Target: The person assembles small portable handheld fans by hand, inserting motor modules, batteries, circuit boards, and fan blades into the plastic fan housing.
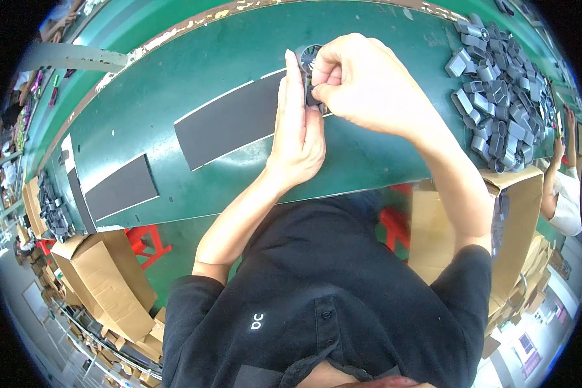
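Note:
My left hand point(297, 132) stands on its edge across the right end of a long dark grey sheet point(233, 116) with white borders. Its fingers are stretched out and close together, pointing away from me. Just right of it, my right hand point(362, 81) pinches a small black piece point(312, 97) between thumb and fingers. That piece is largely covered by both hands, so its full shape is hidden. Beyond the fingertips sits a round dark part point(310, 57) with a fan-like pattern, partly behind my right hand.
A heap of grey plastic parts point(498, 97) covers the table's right end. A shorter dark sheet point(123, 187) lies at left, near more dark parts point(55, 207). Cardboard boxes point(107, 278) and red stools point(145, 246) stand below the green table point(368, 161). Another person's arm point(556, 168) shows at far right.

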Demonstrator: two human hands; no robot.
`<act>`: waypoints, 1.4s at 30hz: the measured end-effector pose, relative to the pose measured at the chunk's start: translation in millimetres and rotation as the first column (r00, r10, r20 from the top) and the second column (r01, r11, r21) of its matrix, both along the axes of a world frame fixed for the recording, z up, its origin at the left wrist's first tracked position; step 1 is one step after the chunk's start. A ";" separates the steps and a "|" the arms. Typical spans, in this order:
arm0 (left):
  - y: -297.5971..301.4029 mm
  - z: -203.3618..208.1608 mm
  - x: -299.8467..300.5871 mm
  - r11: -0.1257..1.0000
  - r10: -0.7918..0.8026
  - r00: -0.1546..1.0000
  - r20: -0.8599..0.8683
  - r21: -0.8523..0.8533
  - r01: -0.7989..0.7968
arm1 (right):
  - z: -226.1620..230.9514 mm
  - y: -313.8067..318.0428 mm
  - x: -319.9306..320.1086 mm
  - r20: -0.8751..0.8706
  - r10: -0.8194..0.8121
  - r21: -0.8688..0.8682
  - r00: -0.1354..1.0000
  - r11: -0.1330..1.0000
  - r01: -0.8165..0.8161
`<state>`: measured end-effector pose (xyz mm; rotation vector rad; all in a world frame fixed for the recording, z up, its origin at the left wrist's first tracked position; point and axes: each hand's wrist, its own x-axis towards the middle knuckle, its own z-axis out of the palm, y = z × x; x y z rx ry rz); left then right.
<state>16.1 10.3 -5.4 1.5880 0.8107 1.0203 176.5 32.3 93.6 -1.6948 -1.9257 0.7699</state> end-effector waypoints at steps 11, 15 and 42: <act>8.8 4.0 -2.0 0.957 0.091 0.995 -0.032 0.279 -0.078 | -18.8 -1.7 4.3 -0.391 -0.027 -0.069 0.920 0.998 0.000; 6.4 1.5 -2.3 0.994 0.003 1.000 0.025 0.111 -0.006 | -12.5 -2.1 14.5 -0.396 0.044 -0.105 0.917 0.990 -0.092; 5.1 10.8 -1.0 0.996 0.013 0.996 0.085 -0.087 -0.006 | -8.6 -7.6 6.6 -0.304 -0.033 -0.049 0.952 0.999 0.019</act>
